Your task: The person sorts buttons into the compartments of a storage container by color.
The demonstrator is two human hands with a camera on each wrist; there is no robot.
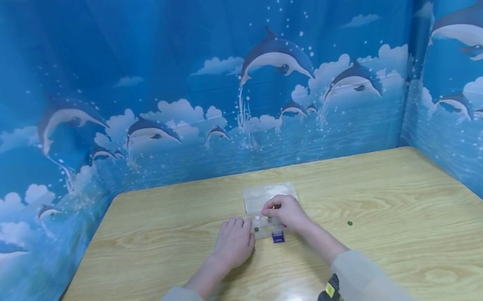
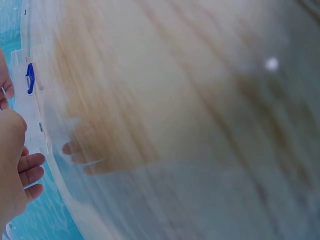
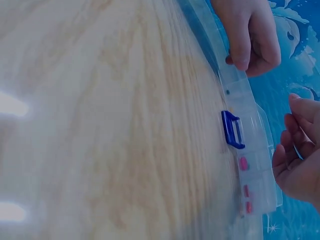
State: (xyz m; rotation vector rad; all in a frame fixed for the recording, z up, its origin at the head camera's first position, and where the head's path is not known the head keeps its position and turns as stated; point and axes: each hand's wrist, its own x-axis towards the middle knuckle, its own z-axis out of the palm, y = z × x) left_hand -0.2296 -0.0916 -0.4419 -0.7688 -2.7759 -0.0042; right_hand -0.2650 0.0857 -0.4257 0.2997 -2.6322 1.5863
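Observation:
A clear plastic compartment box (image 1: pixel 262 233) lies on the table, its transparent lid (image 1: pixel 268 194) folded back. Small pills sit in its compartments, including a white pill (image 1: pixel 257 217), a green pill (image 1: pixel 256 229) and a red pill (image 3: pixel 243 163). A blue clasp (image 3: pixel 229 130) stands out at its front. My left hand (image 1: pixel 234 242) grips the left end of the box between thumb and curled index finger, the other fingers loosely bent. Over the compartments, my right hand (image 1: pixel 287 211) brings thumb and index fingertips together; I cannot tell whether something small is between them.
To the right of the box, a single green pill (image 1: pixel 349 223) lies on the wooden table (image 1: pixel 408 229). A blue curtain printed with dolphins (image 1: pixel 204 45) stands behind and along both sides. Dark wrist cameras, one of them (image 1: pixel 329 295) by the right sleeve, hang under the forearms.

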